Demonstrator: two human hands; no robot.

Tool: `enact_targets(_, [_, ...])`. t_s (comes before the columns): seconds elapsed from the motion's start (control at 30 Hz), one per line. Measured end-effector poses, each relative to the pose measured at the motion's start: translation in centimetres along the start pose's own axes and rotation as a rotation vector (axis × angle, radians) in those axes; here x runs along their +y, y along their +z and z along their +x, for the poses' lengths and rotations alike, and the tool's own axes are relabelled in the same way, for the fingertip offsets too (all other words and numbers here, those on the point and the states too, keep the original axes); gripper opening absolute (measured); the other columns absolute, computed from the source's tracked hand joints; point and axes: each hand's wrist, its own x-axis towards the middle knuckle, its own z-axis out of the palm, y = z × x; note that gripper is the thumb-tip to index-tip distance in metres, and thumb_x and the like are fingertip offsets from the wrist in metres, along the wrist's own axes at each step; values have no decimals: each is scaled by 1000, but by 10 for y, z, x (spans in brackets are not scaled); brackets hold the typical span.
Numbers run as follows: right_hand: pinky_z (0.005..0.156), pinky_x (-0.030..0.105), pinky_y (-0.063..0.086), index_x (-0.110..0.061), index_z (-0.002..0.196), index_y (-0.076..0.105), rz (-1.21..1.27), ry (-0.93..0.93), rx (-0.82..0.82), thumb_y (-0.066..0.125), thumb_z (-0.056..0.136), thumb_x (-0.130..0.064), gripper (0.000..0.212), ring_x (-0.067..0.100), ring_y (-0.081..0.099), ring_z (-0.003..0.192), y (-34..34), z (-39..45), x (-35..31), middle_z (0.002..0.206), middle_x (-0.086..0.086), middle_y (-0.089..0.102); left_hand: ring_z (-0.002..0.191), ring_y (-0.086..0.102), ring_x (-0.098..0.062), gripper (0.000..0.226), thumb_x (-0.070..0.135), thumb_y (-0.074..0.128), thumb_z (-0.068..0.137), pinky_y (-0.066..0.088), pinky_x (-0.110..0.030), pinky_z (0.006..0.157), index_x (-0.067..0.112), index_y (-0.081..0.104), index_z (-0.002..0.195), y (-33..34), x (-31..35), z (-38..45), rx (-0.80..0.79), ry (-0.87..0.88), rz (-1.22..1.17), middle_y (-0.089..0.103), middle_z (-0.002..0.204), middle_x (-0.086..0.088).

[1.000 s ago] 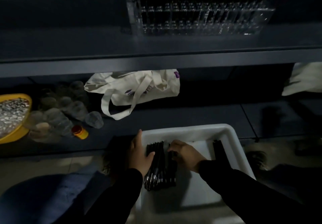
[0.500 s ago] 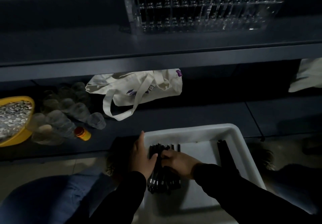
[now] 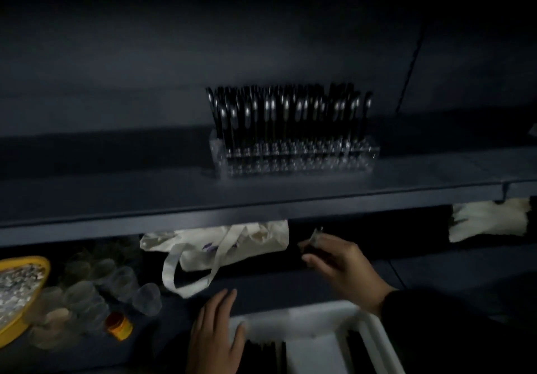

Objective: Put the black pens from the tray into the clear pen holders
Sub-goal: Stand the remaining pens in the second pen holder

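Your right hand (image 3: 341, 269) is raised above the far edge of the white tray (image 3: 293, 320), with the fingers curled around a dark pen (image 3: 315, 241); the frame is blurred, so you cannot tell whether it grips one pen or several. A short silvery end of the pen protrudes above the fingers. Your left hand (image 3: 216, 336) rests flat on the near-left corner of the tray with the fingers straight and relaxed, gripping nothing; the thumb lies over the tray rim. Inside the tray, just right of the left hand, a bundle of black pens (image 3: 266, 356) lies lengthwise, and a second dark strip (image 3: 356, 350) lies along the right wall; its nature cannot be told. The tray sits at the near edge of the lower shelf (image 3: 261, 292). On that shelf, beyond the left hand, lies a cream tote bag (image 3: 220, 243) with its handles trailing toward you. Left of the bag stands a cluster of clear plastic cups (image 3: 96, 289), with a small orange-capped bottle (image 3: 117, 324) on its side near them and a yellow bowl (image 3: 17, 324) of pale small pieces at the far left. A pale cloth item (image 3: 488, 221) occupies the right end of the lower shelf. On the upper shelf (image 3: 232, 196), far from both hands, stands the clear pen holder (image 3: 293, 160), filled with upright black pens (image 3: 287, 115) in rows.
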Motion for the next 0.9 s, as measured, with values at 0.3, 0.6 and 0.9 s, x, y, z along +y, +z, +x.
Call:
enact_targets(0.3, [72, 11, 46, -36, 103, 53, 224, -50, 212, 44, 97, 1, 39, 1, 55, 71, -62, 112, -100, 93, 3, 63, 118, 43, -19, 43, 44, 42, 93, 34, -27, 103, 21, 44, 129, -71, 50, 151, 281, 247, 107, 45, 132, -2])
enact_targets(0.6, [58, 17, 53, -5, 108, 55, 360, 146, 191, 39, 98, 2, 20, 15, 59, 68, -46, 176, -112, 100, 8, 57, 131, 33, -21, 76, 51, 74, 72, 31, -31, 106, 18, 46, 135, -78, 50, 251, 121, -127, 64, 45, 134, -3])
enact_targets(0.9, [59, 17, 50, 2, 109, 54, 334, 215, 242, 53, 94, -5, 17, 9, 63, 62, -30, 197, -90, 102, 18, 64, 118, 41, -13, 66, 37, 81, 66, 39, -28, 97, 29, 49, 123, -60, 32, 257, 49, -181, -256, 51, 112, 13])
